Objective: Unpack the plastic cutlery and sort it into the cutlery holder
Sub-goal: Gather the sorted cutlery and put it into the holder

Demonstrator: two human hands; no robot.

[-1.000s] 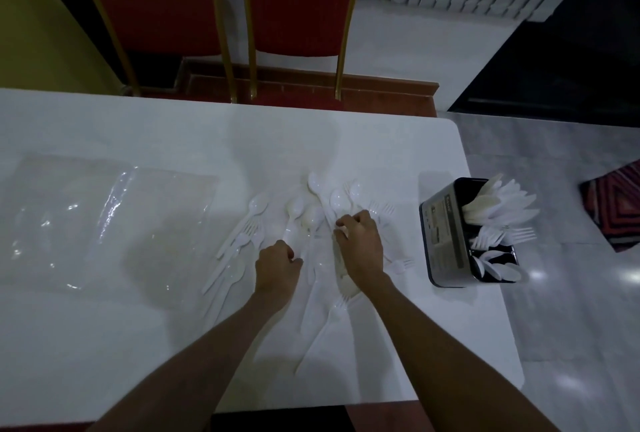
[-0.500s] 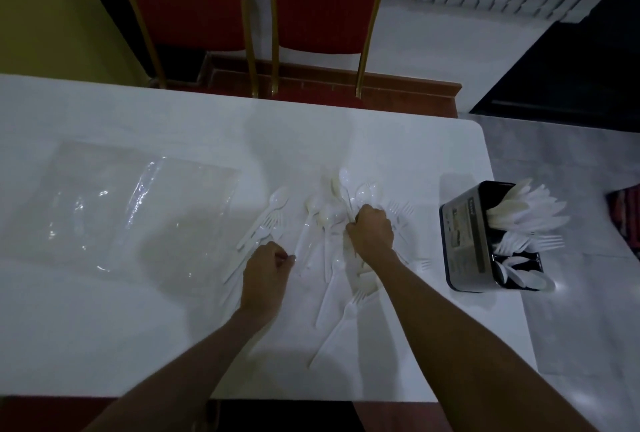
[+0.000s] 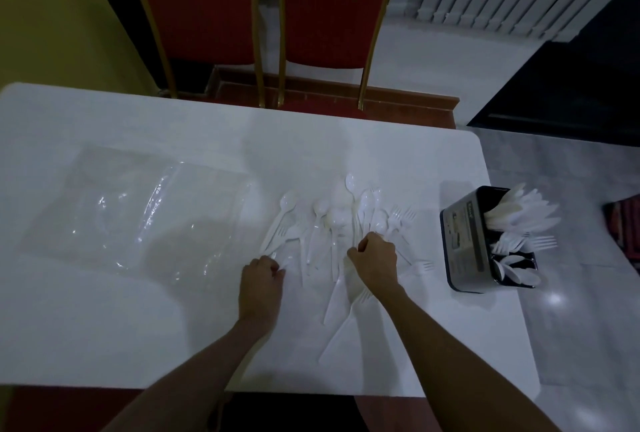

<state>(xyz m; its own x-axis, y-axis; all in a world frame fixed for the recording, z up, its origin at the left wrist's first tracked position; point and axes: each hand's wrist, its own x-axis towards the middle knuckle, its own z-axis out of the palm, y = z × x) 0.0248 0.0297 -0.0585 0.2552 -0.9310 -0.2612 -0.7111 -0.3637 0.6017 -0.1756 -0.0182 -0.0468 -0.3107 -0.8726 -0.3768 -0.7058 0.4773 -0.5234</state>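
Loose white plastic cutlery (image 3: 332, 223), spoons, forks and knives, lies scattered on the white table (image 3: 104, 327). My left hand (image 3: 260, 287) is curled at the pile's near left edge, its fingertips pinching a white piece. My right hand (image 3: 375, 261) is curled over the handles in the middle of the pile, gripping cutlery. The black cutlery holder (image 3: 464, 241) stands at the table's right edge, apart from both hands. It holds knives, forks and spoons in separate compartments.
An empty clear plastic bag (image 3: 138, 213) lies flat on the left of the table. Two red chairs (image 3: 325, 15) with gold frames stand behind the far edge. The table's right edge runs just beyond the holder, with tiled floor (image 3: 571, 345) below.
Both hands have drawn back slightly toward me within the pile. The right hand has shifted from the spoon bowls to the handles. The camera has tilted, so the scene sits lower.
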